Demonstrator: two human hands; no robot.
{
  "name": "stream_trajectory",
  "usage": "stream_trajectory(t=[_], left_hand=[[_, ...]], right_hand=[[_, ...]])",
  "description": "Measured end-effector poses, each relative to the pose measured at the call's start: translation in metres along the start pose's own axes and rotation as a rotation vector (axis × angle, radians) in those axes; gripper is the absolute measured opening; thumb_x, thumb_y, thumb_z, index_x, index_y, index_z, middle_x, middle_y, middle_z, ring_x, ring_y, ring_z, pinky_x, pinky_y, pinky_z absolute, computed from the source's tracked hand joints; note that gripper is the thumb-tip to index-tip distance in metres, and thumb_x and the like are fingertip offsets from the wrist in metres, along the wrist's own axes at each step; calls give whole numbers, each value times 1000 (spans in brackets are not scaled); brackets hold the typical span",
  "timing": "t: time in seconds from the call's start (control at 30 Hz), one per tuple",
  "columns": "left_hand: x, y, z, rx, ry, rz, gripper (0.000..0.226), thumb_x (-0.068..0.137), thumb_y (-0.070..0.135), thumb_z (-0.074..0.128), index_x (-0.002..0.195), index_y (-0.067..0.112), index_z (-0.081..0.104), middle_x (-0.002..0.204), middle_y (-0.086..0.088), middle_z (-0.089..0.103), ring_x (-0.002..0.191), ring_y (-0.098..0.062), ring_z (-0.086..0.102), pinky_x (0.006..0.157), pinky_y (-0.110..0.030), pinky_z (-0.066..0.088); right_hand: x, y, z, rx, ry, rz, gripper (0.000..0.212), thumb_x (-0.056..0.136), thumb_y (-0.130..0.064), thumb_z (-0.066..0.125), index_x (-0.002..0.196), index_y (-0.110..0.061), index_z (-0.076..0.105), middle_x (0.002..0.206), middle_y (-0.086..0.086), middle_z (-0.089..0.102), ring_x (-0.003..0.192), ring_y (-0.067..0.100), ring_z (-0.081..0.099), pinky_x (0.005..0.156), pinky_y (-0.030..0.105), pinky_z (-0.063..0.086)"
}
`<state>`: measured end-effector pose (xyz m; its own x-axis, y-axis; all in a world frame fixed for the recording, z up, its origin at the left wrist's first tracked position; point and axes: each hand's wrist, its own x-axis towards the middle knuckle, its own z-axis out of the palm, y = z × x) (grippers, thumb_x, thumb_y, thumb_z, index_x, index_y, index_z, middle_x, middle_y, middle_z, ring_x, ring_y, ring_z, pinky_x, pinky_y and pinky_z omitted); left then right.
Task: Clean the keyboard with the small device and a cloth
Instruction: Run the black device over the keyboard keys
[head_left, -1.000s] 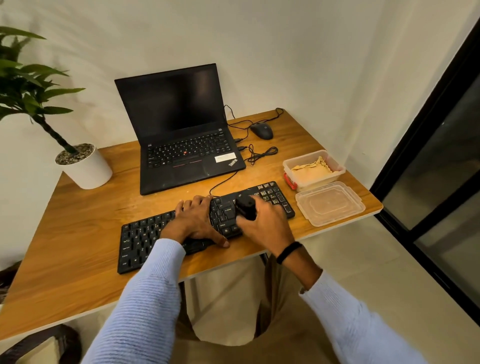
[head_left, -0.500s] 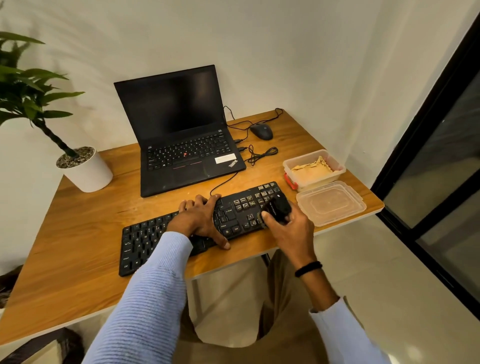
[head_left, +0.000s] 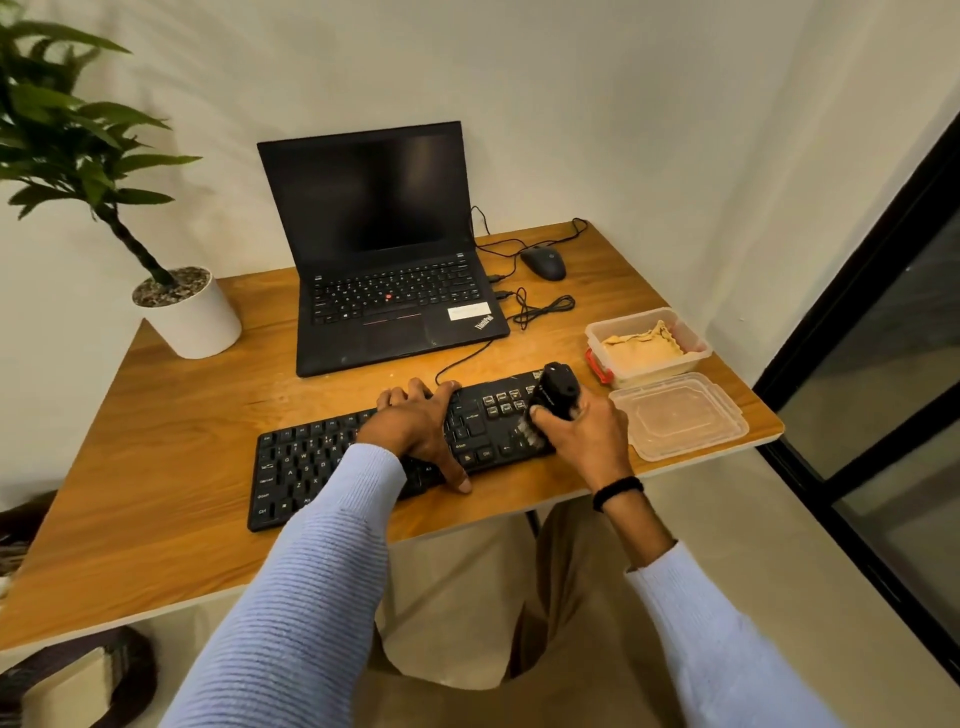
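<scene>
A black keyboard (head_left: 311, 467) lies along the front of the wooden desk (head_left: 182, 441). My left hand (head_left: 421, 431) rests flat on its middle, fingers spread, thumb at the front edge. My right hand (head_left: 582, 436) grips a small black device (head_left: 557, 392) over the keyboard's right end, its pale brush tip touching the keys there. A beige cloth (head_left: 641, 348) sits crumpled in an open plastic box (head_left: 696, 343) to the right of the keyboard.
The box's clear lid (head_left: 680, 415) lies by the desk's right edge. Behind the keyboard stand an open black laptop (head_left: 384, 260), a black mouse (head_left: 544, 262) with coiled cables (head_left: 540, 309), and a potted plant (head_left: 189, 312) at the back left. A dark door frame (head_left: 857, 322) is at right.
My right hand has carried the device rightward along the keyboard, from near the middle to its right end. My left hand has stayed on the keys.
</scene>
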<state>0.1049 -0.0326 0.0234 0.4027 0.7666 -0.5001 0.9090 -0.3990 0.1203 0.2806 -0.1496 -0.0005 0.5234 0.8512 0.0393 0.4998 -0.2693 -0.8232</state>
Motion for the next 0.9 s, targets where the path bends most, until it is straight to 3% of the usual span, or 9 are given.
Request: stream_trajectory(t=[0.1, 0.2, 0.3, 0.4, 0.5, 0.6, 0.73, 0.83, 0.9], left_hand=[[-1, 0, -1, -7, -1, -12, 144, 47, 57, 94, 156, 44, 2, 157, -8, 19, 145, -39, 16, 114, -61, 26], [0, 0, 0, -14, -7, -16, 145, 46, 56, 95, 156, 43, 2, 157, -8, 19, 145, -40, 16, 114, -61, 26], [-3, 0, -1, -21, -7, -22, 144, 46, 56, 95, 156, 43, 3, 156, -8, 19, 145, -40, 16, 114, -61, 25], [-4, 0, -1, -30, -9, -15, 144, 46, 55, 95, 156, 43, 3, 156, -8, 20, 144, -40, 17, 114, -60, 24], [-4, -1, -1, -31, -1, -18, 144, 45, 56, 95, 156, 42, 4, 156, -9, 20, 144, -40, 17, 115, -59, 23], [-2, -2, 2, -43, 6, -10, 145, 43, 57, 95, 156, 43, 4, 156, -8, 19, 144, -41, 16, 114, -60, 24], [-2, -4, 2, -50, 12, -5, 141, 46, 56, 94, 155, 41, 6, 154, -9, 22, 143, -40, 18, 115, -60, 23], [-4, -3, 3, -46, 22, 6, 140, 48, 55, 94, 156, 40, 7, 155, -10, 21, 144, -41, 17, 116, -59, 20], [-5, -6, 3, -61, 24, -1, 140, 48, 55, 94, 156, 40, 6, 156, -10, 21, 144, -42, 16, 116, -60, 18]], right_hand=[[3, -2, 6, -55, -178, -19, 32, 79, -36, 73, 105, -20, 65, 95, -8, 67, 92, 11, 63, 77, 26, 53], [4, -2, 12, -59, -18, 7, 27, 78, -38, 73, 99, -21, 67, 87, -7, 67, 90, 14, 65, 75, 28, 52], [6, -5, 14, -129, -122, -36, 31, 78, -39, 74, 102, -20, 67, 94, -4, 70, 90, 14, 64, 78, 32, 53], [7, -3, 9, -44, 26, -29, 23, 79, -32, 74, 98, -20, 67, 91, -2, 70, 90, 17, 66, 79, 31, 52], [8, -4, 8, -95, -164, -67, 29, 77, -34, 75, 103, -22, 68, 95, -6, 72, 90, 13, 66, 78, 32, 54], [12, -4, 10, -34, 4, -5, 26, 77, -32, 74, 100, -21, 68, 94, -2, 72, 90, 16, 67, 79, 32, 53], [17, -14, 19, -111, -195, -38, 26, 77, -33, 75, 99, -20, 68, 91, -7, 69, 87, 13, 65, 79, 33, 54], [26, -15, 19, -86, -2, 1, 22, 76, -33, 74, 93, -20, 68, 88, -1, 70, 88, 21, 66, 76, 33, 53], [27, -20, 22, -168, -149, -49, 28, 74, -36, 75, 97, -20, 69, 89, -1, 71, 85, 17, 66, 74, 31, 53]])
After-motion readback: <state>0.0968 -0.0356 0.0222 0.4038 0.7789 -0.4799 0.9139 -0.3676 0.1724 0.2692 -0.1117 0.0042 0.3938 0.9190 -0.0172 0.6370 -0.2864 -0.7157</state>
